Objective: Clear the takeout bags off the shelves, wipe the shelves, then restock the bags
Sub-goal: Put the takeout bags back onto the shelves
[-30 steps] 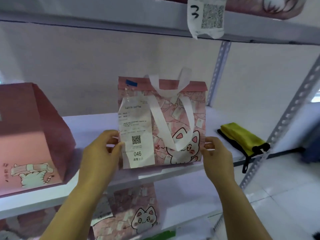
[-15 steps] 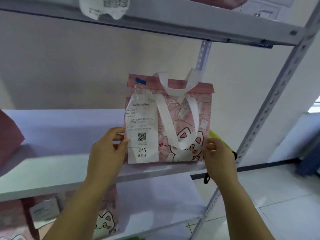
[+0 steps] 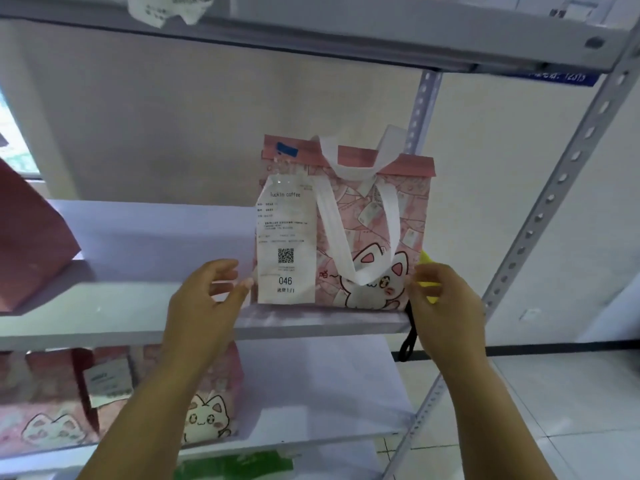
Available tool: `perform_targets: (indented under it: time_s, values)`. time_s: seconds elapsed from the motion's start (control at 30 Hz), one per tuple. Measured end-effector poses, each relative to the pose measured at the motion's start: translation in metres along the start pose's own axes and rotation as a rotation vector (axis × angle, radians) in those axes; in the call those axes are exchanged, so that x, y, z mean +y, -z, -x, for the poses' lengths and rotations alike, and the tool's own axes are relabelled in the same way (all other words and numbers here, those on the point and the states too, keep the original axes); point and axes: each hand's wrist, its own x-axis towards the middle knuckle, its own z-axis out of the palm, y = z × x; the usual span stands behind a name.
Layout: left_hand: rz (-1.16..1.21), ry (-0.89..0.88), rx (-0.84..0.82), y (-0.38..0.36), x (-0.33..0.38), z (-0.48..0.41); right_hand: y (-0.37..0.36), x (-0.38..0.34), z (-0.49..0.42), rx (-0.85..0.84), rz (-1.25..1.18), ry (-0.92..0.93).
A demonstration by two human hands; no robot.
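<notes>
On middle shelf [image 3: 138,306], one cat bag [image 3: 360,216], one receipt [image 3: 285,237]; two hands loosely spread, left hand [image 3: 207,296], right hand [image 3: 443,303]

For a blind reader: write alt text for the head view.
A pink cat-print takeout bag bearing receipt 046 stands upright on the middle shelf, the left hand and right hand open beside its lower corners.
</notes>
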Motion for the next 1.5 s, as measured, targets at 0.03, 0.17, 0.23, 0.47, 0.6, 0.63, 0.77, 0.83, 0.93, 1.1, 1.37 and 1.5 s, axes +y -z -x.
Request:
perform_targets:
  time_s: [0.03, 0.17, 0.23, 0.47, 0.6, 0.63, 0.77, 0.83, 0.93, 1.1, 1.37, 1.5]
  values:
    - [-0.007, 0.007, 0.007, 0.005, -0.002, 0.002, -0.001, -0.004, 0.001, -0.01, -0.019, 0.03]
    - [-0.035, 0.031, 0.028, 0.031, -0.011, 0.011, -0.012, -0.028, 0.008, -0.12, -0.091, 0.14]
    - [-0.047, 0.038, 0.061, 0.048, -0.016, 0.014, -0.023, -0.044, 0.012, -0.202, -0.096, 0.182]
    - [-0.085, 0.12, 0.171, 0.128, -0.054, 0.016, -0.083, -0.101, 0.04, -0.38, -0.126, 0.263]
    - [-0.124, 0.15, 0.197, 0.18, -0.081, 0.015, -0.122, -0.136, 0.062, -0.436, -0.116, 0.347]
    - [-0.138, 0.157, 0.197, 0.196, -0.089, 0.013, -0.134, -0.146, 0.069, -0.452, -0.12, 0.358]
    - [-0.205, 0.151, 0.187, 0.257, -0.116, 0.002, -0.181, -0.19, 0.097, -0.499, -0.111, 0.34]
    - [-0.232, 0.151, 0.182, 0.288, -0.128, -0.007, -0.203, -0.21, 0.109, -0.509, -0.106, 0.315]
    - [-0.256, 0.142, 0.196, 0.329, -0.149, -0.018, -0.235, -0.238, 0.129, -0.531, -0.094, 0.297]
    - [-0.269, 0.074, 0.236, 0.378, -0.175, -0.038, -0.278, -0.277, 0.152, -0.525, -0.057, 0.273]
    - [-0.367, 0.031, 0.191, 0.41, -0.202, -0.103, -0.323, -0.319, 0.149, -0.523, 0.032, 0.195]
    - [-0.391, 0.116, 0.117, 0.411, -0.198, -0.126, -0.333, -0.333, 0.138, -0.513, 0.022, 0.179]
